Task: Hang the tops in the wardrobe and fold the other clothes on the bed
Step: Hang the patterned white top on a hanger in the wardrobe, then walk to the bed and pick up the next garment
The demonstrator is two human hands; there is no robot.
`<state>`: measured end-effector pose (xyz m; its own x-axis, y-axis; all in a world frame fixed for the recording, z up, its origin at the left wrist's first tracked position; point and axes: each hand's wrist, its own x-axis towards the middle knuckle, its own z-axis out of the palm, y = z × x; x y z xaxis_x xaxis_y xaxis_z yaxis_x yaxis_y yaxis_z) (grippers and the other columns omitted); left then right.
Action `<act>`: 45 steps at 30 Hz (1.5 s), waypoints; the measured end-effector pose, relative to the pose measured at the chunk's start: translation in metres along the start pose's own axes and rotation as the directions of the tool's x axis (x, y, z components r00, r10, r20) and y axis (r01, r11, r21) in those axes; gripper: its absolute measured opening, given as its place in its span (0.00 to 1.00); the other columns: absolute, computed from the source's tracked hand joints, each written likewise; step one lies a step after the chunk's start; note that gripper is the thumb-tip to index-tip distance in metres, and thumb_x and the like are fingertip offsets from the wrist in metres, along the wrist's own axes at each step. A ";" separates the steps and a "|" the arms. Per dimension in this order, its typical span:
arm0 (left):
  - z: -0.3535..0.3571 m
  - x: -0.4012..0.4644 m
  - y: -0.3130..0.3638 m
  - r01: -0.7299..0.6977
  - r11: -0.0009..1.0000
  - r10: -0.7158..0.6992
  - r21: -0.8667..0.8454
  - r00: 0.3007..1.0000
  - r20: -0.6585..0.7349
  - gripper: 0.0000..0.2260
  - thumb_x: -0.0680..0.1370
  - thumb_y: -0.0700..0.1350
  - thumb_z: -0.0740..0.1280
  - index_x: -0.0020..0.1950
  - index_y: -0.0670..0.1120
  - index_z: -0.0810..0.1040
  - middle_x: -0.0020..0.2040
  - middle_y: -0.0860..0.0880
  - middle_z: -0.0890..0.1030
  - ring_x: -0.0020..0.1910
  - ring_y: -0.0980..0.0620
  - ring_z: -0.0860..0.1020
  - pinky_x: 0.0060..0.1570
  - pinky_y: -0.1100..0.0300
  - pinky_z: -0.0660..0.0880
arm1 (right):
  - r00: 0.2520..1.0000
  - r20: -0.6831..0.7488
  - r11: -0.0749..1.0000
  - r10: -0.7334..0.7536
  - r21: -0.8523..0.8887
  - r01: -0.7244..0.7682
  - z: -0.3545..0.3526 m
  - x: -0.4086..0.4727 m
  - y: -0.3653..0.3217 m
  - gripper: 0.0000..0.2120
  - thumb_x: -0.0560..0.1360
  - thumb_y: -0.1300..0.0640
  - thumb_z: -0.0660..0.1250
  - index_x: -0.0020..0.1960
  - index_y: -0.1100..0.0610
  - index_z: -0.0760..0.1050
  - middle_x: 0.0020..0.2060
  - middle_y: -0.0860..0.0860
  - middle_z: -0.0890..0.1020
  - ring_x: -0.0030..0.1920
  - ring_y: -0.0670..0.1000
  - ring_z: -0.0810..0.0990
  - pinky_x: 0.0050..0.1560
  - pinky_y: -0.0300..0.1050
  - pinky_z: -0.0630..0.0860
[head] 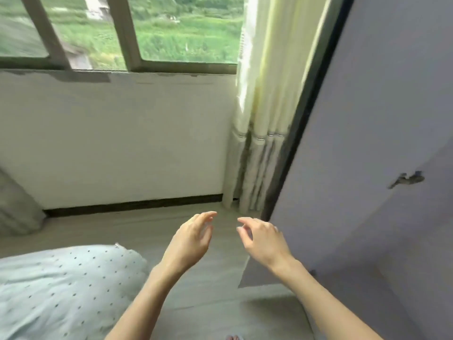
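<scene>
Landmark: the wardrobe door [382,119], a pale lilac panel with a dark edge, standing ajar along the right of the view; its small metal handle [407,179] sits partway down the panel.

Left hand: the left hand [190,241] is raised in front of the body, a little to the left of the door's lower edge, fingers loosely curled and parted, holding nothing.

Right hand: the right hand [263,238] hangs just beside the door's lower corner, fingers bent and relaxed, empty as well. The two hands are near each other but apart.

Bed: a corner of the bed [61,285], under light dotted bedding, lies well to the left of the door, below the left forearm.

Task's things: no top or other garment shows anywhere in view, and the wardrobe's inside is hidden behind the door, so where the clothes are cannot be told.

Other: the curtain [259,123] hangs bunched just left of the door's dark edge; the window [122,33] is further left above a white wall; wood-look floor [152,229] runs between bed and door.

Step in hand: probably a pause between garments, both hands free near the wardrobe.

Next move calls for: likely a turn away from the door toward the bed to find the next piece, then a decision whether it is a top to hang or something to fold.
</scene>
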<state>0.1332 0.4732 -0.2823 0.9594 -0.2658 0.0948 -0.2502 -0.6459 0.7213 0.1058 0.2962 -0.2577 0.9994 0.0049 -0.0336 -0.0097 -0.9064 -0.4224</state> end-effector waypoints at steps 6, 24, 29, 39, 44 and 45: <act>-0.080 -0.012 -0.086 0.332 0.942 -0.334 -0.051 0.910 -0.248 0.15 0.79 0.39 0.60 0.66 0.45 0.74 0.60 0.48 0.78 0.59 0.53 0.76 0.59 0.62 0.70 | 0.941 0.170 0.956 -0.293 0.073 0.284 0.053 0.095 -0.100 0.16 0.80 0.49 0.57 0.67 0.49 0.71 0.54 0.45 0.81 0.56 0.50 0.77 0.54 0.44 0.71; -0.221 0.028 -0.260 0.615 0.648 -0.710 -0.449 0.275 -0.648 0.14 0.80 0.41 0.59 0.65 0.49 0.75 0.55 0.54 0.77 0.55 0.57 0.75 0.59 0.57 0.72 | 0.395 0.472 0.567 -0.788 0.308 0.764 0.169 0.316 -0.360 0.17 0.80 0.52 0.57 0.68 0.52 0.70 0.55 0.47 0.80 0.56 0.50 0.77 0.56 0.46 0.74; -0.263 0.063 -0.338 0.612 0.562 -0.768 -0.556 0.137 -0.625 0.14 0.80 0.40 0.58 0.65 0.48 0.74 0.58 0.49 0.78 0.57 0.54 0.76 0.59 0.59 0.71 | 0.205 0.554 0.432 -0.807 0.317 0.844 0.223 0.375 -0.443 0.17 0.80 0.53 0.57 0.68 0.52 0.69 0.55 0.48 0.81 0.56 0.50 0.77 0.56 0.45 0.73; -0.361 0.082 -0.429 0.589 0.397 -0.808 -0.704 -0.140 -0.573 0.15 0.81 0.40 0.58 0.66 0.47 0.74 0.60 0.49 0.77 0.60 0.55 0.75 0.58 0.66 0.68 | -0.073 0.634 0.282 -0.770 0.441 0.852 0.312 0.451 -0.613 0.16 0.80 0.54 0.58 0.66 0.52 0.71 0.52 0.49 0.82 0.54 0.52 0.78 0.54 0.43 0.72; -0.413 0.062 -0.479 0.556 0.319 -0.751 -0.768 -0.346 -0.562 0.14 0.80 0.39 0.58 0.65 0.45 0.74 0.61 0.48 0.78 0.60 0.55 0.75 0.60 0.65 0.68 | -0.297 0.592 0.109 -0.749 0.553 0.826 0.369 0.448 -0.710 0.13 0.79 0.57 0.59 0.62 0.57 0.74 0.47 0.55 0.83 0.51 0.58 0.78 0.51 0.48 0.72; -0.427 0.057 -0.490 0.547 0.302 -0.734 -0.781 -0.389 -0.556 0.14 0.81 0.39 0.58 0.65 0.45 0.74 0.61 0.48 0.78 0.60 0.55 0.75 0.60 0.64 0.69 | -0.343 0.573 0.073 -0.744 0.581 0.810 0.380 0.446 -0.731 0.14 0.79 0.57 0.59 0.63 0.56 0.74 0.48 0.54 0.83 0.51 0.57 0.79 0.51 0.46 0.71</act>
<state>0.3658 1.0796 -0.3374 -0.1169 0.9758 -0.1847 0.5510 0.2184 0.8054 0.5461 1.1219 -0.3081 -0.3546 0.9149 -0.1928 0.7902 0.1830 -0.5849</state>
